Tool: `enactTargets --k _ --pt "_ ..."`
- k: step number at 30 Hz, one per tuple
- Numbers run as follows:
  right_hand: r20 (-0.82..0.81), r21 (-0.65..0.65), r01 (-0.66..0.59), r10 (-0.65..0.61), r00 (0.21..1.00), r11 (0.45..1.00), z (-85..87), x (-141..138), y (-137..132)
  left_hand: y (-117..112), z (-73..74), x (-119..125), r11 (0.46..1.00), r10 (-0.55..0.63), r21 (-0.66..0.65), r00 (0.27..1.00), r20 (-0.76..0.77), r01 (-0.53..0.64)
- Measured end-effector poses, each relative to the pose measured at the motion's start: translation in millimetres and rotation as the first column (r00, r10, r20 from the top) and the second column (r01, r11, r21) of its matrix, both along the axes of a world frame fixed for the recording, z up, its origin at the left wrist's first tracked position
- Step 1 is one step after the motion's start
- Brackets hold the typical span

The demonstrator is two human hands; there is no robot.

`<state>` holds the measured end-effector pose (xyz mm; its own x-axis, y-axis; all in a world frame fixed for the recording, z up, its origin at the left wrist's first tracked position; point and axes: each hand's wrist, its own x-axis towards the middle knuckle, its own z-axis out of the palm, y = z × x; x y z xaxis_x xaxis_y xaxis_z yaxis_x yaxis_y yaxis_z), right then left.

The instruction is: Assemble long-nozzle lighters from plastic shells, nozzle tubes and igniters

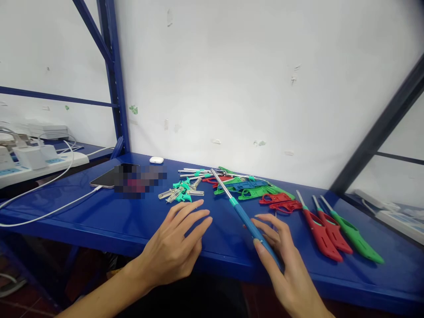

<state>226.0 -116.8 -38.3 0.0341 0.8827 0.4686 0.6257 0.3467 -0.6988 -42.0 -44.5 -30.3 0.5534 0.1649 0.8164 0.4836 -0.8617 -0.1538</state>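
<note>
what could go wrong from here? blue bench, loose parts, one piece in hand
1. The blue-handled tool is held by the right hand alone, near its lower end, so it might tip or slip.
2. Small teal-and-clear parts lie loose just beyond the left hand; a brush might scatter them.

Table (106,221): phone (103,177) left | trigger pieces (180,191) centre | casing halves (240,185) right of those | lighters (335,234) far right (side by side)

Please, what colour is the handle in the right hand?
The handle is blue, clearest in the head view.
</note>
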Motion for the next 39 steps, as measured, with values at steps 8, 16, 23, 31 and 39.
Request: enactTargets --k 8,16,23,31,39 --pt "-0.026 -0.012 -0.038 0.038 0.999 0.999 -4.0 1.6 2.0 0.7 0.6 0.4 1.0 0.001 0.003 1.0 -0.006 -0.001" --pt "-0.04 0.004 -0.055 0.055 0.998 0.998 -2.1 -0.1 0.9 -0.7 1.3 1.3 1.0 0.02 0.009 1.0 -0.01 -0.019" --pt "-0.012 -0.008 -0.063 0.063 0.998 0.998 2.4 -0.4 0.9 0.1 1.9 2.2 1.0 0.013 -0.003 1.0 -0.027 -0.013" --pt "-0.039 -0.015 -0.063 0.062 0.997 0.998 1.6 -0.7 1.2 -0.7 0.5 3.1 1.0 0.012 -0.018 0.999 -0.037 -0.013" --pt "-0.051 0.005 -0.056 0.056 0.997 0.998 -0.9 1.0 1.3 -1.1 1.2 3.1 0.999 0.004 -0.031 0.999 -0.045 -0.006"
